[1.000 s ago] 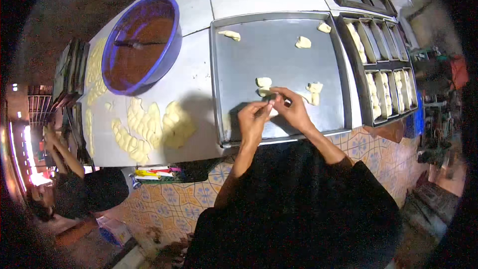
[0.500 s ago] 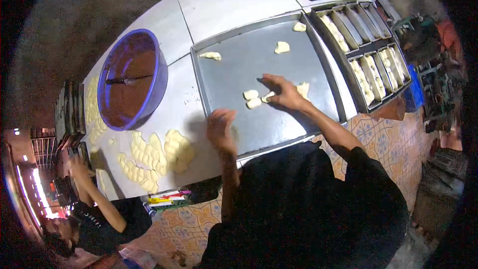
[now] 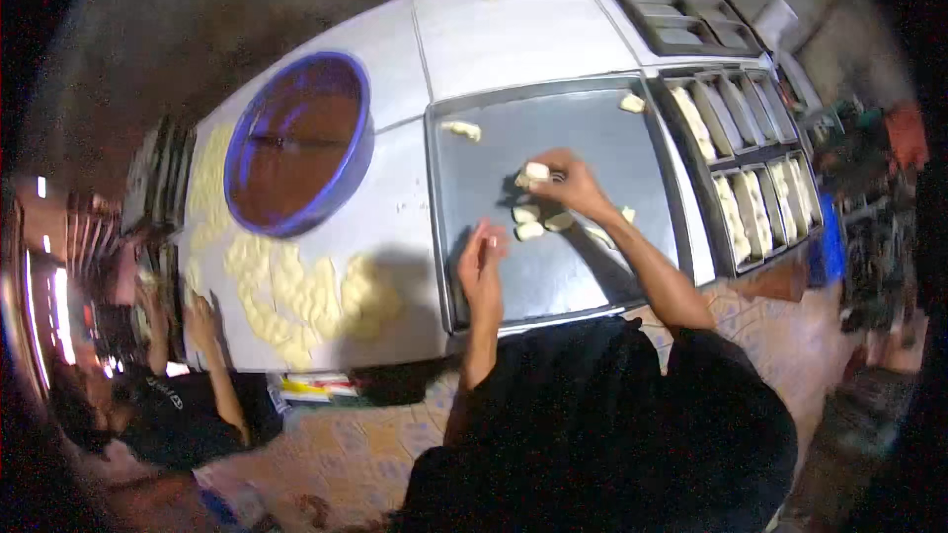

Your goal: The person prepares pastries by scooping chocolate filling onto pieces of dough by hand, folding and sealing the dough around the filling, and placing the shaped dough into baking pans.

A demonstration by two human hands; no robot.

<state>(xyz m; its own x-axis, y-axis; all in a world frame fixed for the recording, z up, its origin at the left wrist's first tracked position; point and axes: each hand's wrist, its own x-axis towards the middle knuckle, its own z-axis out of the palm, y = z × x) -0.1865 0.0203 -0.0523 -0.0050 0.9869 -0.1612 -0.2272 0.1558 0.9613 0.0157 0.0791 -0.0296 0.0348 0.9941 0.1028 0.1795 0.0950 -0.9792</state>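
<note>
My right hand is raised over the large grey metal tray, its fingers closed on a small pale dough piece. Below it several more dough pieces lie in a loose group on the tray, some in its shadow. By the tray's left side, my left hand hovers with fingers stretched out and nothing in them. A longer dough piece rests at the tray's far left, and a lump of dough sits in its far right corner.
Left of the tray stands a purple basin with brown contents. Flattened dough pieces cover the near left table. Strapped loaf pans, some with dough, stand at right; more pans lie beyond. A co-worker's hand is at the left edge.
My right hand has lifted a dough piece up and away from the group. My left hand has turned, fingers now pointing up beside the group. The whole view has shifted.
</note>
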